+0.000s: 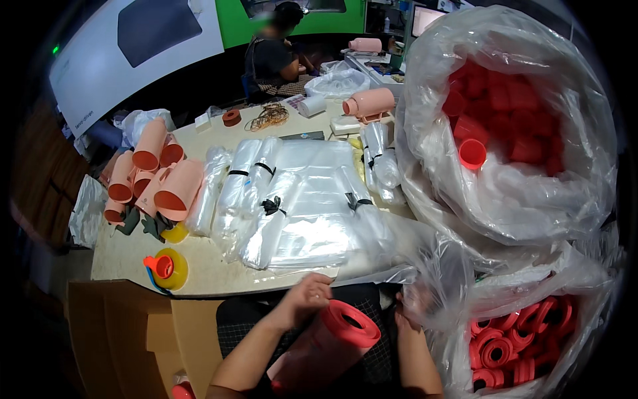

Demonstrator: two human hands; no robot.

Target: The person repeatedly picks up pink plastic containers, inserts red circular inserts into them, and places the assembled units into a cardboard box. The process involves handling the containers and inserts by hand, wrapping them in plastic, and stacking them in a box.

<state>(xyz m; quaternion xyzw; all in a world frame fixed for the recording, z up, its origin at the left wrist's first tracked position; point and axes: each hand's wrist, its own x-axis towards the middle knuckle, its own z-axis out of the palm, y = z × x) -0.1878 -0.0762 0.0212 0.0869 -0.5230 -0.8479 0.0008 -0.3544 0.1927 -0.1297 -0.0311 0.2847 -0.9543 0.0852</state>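
Observation:
A pinkish-red cylindrical jug body [332, 346] with a red ringed top leans in my lap between my forearms. Just above its upper end is my left hand [307, 300], its fingers curled together; whatever they may pinch is too small to make out. To the right, my right hand [411, 307] grips a clear plastic bag [442, 266], which is smeared by motion and partly covers the fingers. In front of both hands lies a flat stack of clear plastic bags [312, 226] on the table, with rolled bags [269, 213] tied in black bands on top.
Pink jugs [179, 189] cluster at the left beside a yellow tape roll [174, 269] with an orange ring. A cardboard box [126, 332] stands lower left. Large plastic sacks hold red cups [472, 153] and red lids [497, 351] at right. A co-worker [276, 60] sits beyond the table.

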